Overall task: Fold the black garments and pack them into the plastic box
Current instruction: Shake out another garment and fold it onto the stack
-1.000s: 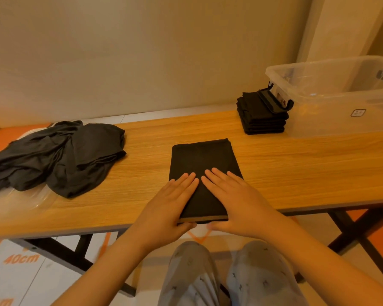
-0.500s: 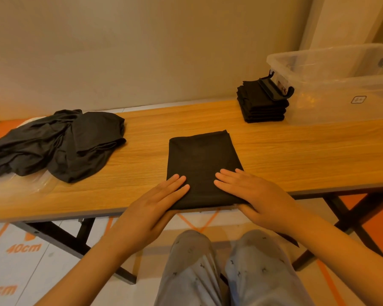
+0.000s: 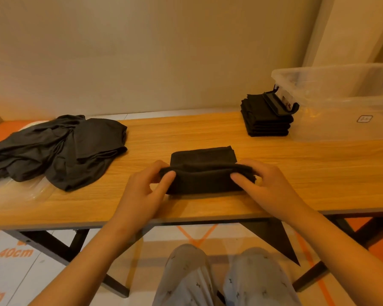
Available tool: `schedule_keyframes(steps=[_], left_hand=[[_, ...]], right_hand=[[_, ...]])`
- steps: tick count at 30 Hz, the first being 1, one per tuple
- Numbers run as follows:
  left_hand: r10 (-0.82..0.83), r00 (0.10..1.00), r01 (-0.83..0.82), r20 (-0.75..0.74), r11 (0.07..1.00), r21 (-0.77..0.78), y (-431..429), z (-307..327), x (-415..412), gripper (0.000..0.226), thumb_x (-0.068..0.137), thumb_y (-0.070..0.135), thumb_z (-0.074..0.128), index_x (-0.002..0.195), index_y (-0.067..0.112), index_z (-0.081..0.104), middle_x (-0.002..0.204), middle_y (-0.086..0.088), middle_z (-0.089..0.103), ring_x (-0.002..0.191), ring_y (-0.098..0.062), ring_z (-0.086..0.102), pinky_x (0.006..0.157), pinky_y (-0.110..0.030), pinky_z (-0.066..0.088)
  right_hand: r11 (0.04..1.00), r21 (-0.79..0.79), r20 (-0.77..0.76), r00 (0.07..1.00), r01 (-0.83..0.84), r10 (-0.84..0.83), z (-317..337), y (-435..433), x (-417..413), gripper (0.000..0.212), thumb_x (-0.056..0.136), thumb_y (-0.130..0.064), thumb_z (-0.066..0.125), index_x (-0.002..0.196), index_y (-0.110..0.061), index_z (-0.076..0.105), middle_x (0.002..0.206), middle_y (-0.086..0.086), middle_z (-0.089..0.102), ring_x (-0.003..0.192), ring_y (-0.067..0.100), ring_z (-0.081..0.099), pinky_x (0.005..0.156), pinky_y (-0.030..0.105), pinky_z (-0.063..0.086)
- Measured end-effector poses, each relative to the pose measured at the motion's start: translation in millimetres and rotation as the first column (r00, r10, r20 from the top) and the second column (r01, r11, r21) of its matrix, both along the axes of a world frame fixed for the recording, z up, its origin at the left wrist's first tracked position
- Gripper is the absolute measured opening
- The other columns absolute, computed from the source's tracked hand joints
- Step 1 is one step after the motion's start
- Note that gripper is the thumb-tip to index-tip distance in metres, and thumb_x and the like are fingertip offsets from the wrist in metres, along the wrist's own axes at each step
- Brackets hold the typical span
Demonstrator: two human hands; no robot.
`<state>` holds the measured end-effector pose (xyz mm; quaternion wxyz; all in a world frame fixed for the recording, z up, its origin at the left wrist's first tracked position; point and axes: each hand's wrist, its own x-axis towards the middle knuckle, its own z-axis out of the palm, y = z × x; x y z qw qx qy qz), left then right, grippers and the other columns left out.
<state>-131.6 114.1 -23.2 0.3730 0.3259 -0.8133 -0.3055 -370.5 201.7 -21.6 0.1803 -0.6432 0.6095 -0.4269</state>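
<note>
Dim, warm orange-tinted indoor light spreads evenly over a long light-brown wooden table (image 3: 208, 133), with soft shadows beneath its front edge and on the pale floor. The folded black garment (image 3: 203, 175) and the loose heap of dark grey clothes (image 3: 53, 149) lose almost all fabric detail, while the clear plastic storage box (image 3: 341, 102) carries a faint pale sheen. The wide-angle lens bows the table edge, and the whole picture is slightly soft

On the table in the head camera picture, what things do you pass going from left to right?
pile of unfolded black garments → half-folded garment → stack of folded garments → plastic box
</note>
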Motion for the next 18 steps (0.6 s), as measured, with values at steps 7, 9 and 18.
schedule_keyframes(steps=[7,9,18], left_hand=[[0.16,0.983,-0.18,0.086,0.925,0.333,-73.8,19.9,-45.7,0.025,0.098,0.027,0.05,0.094,0.009,0.066,0.089,-0.012,0.066,0.079,-0.02,0.062,0.065,-0.03,0.051],[0.18,0.966,-0.236,0.185,0.906,0.352,-92.6,13.5,-54.9,0.019,0.097,0.028,0.053,0.097,0.015,0.066,0.092,-0.005,0.066,0.082,-0.018,0.063,0.065,-0.029,0.051],[0.298,0.895,-0.346,0.333,0.934,0.094,-107.7,-13.2,-58.7,0.015,0.095,0.028,0.055,0.097,0.019,0.067,0.088,0.005,0.062,0.086,-0.011,0.057,0.076,-0.031,0.048]], right_hand=[[0.949,0.26,0.226,0.945,0.177,-0.238,20.6,-73.7,-7.1,0.021,0.094,-0.028,0.058,0.112,-0.019,0.063,0.104,-0.003,0.065,0.098,0.015,0.061,0.08,0.027,0.052],[0.921,0.323,0.171,0.943,0.22,-0.285,18.0,-89.5,-11.5,0.019,0.095,-0.027,0.057,0.108,-0.015,0.064,0.099,0.0,0.063,0.097,0.018,0.06,0.081,0.032,0.051],[0.819,0.313,-0.141,0.877,0.48,-0.46,-9.9,-106.0,-17.6,0.016,0.094,-0.032,0.058,0.101,-0.018,0.055,0.082,-0.005,0.053,0.072,0.009,0.047,0.055,0.025,0.037]])
